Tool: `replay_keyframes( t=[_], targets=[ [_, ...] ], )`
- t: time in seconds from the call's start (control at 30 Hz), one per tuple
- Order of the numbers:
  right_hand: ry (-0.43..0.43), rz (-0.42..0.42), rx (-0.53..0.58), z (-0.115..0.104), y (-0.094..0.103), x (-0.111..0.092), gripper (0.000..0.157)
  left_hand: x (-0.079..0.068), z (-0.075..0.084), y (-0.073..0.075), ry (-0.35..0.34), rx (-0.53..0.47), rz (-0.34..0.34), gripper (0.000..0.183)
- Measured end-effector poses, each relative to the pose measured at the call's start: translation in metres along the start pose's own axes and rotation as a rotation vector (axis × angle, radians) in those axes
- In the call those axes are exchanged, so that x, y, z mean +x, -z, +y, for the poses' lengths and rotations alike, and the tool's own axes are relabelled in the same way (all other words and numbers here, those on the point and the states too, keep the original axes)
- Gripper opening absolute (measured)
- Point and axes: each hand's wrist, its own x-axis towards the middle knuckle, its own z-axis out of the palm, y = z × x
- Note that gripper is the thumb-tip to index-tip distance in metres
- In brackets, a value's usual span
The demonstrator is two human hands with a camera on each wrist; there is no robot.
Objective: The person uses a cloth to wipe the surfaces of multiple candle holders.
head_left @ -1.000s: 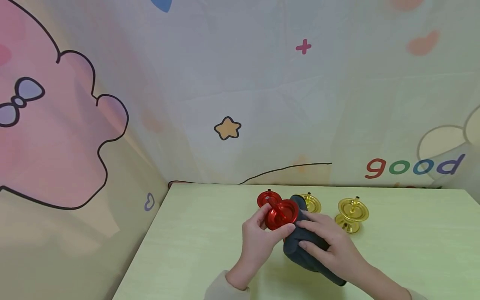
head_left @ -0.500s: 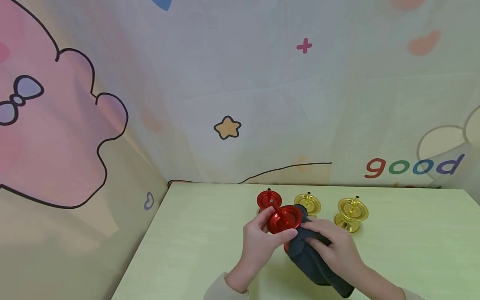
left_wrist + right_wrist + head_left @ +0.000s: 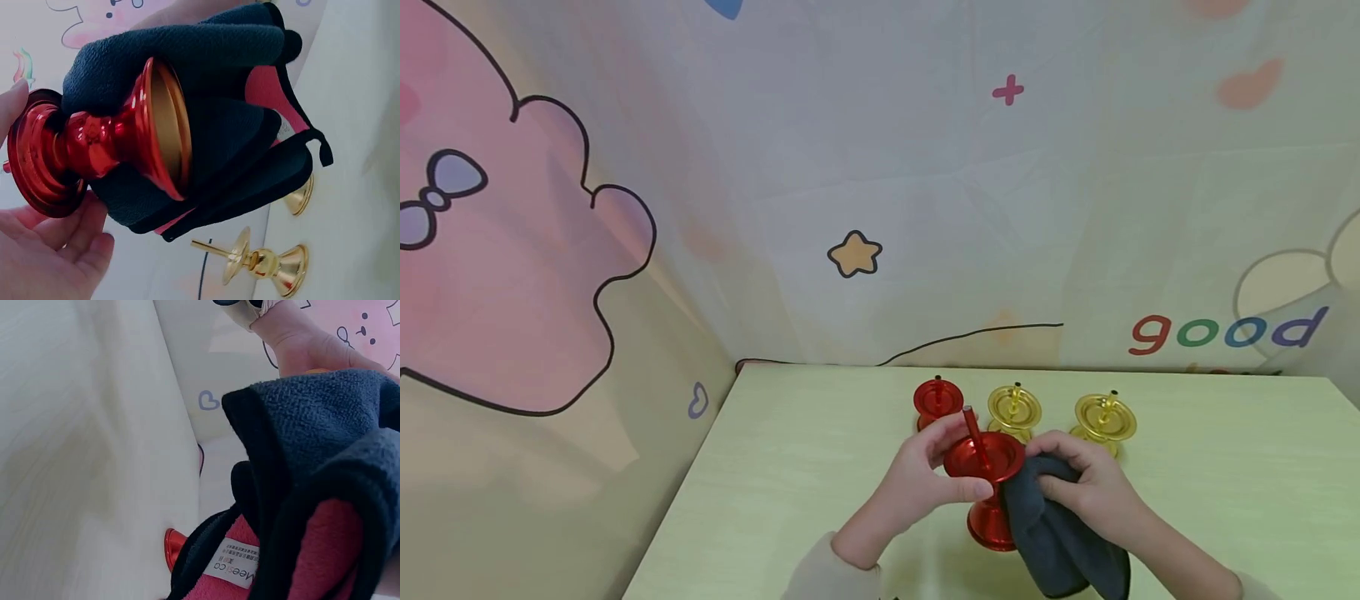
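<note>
My left hand (image 3: 917, 479) holds a shiny red candlestick (image 3: 991, 521) by its upper dish, above the table. The candlestick stands nearly upright in the head view, its thin spike pointing up. In the left wrist view the red candlestick (image 3: 94, 140) shows a hollow, gold-coloured underside. My right hand (image 3: 1101, 492) pinches a dark grey-blue cloth (image 3: 1056, 533) that hangs down against the candlestick's right side. The cloth (image 3: 325, 425) has black edging, a pink reverse and a white label in the right wrist view.
Behind my hands stand another red candlestick (image 3: 938, 400) and two gold ones, a middle gold candlestick (image 3: 1015, 408) and a right gold candlestick (image 3: 1105, 419). They are on a pale green table (image 3: 790, 483). A printed backdrop (image 3: 925, 208) rises along the table's far edge.
The held candlestick has moved down and right, tilting closer to upright and showing its base. My right hand with the cloth has shifted right, and the cloth now hangs lower.
</note>
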Motion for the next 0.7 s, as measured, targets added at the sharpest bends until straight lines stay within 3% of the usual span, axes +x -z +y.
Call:
replay_keyframes(
  t=[0.23,0.5,0.6,0.7],
  targets=[
    [-0.018,0.094,-0.045,0.004,-0.006,-0.004,0.025,0.004,-0.008,-0.004,-0.004,-0.081,0.044,0.065],
    [-0.025,0.203,-0.127,0.004,-0.012,-0.005,0.026,0.002,-0.016,-0.012,-0.021,-0.161,0.208,0.056],
    [-0.039,0.212,-0.16,0.003,-0.012,-0.005,0.025,0.002,-0.017,-0.01,-0.042,-0.144,0.18,0.054],
    [-0.014,0.167,-0.108,0.002,-0.009,-0.005,0.028,0.0,-0.014,-0.002,-0.061,-0.111,0.063,0.058]
  ],
)
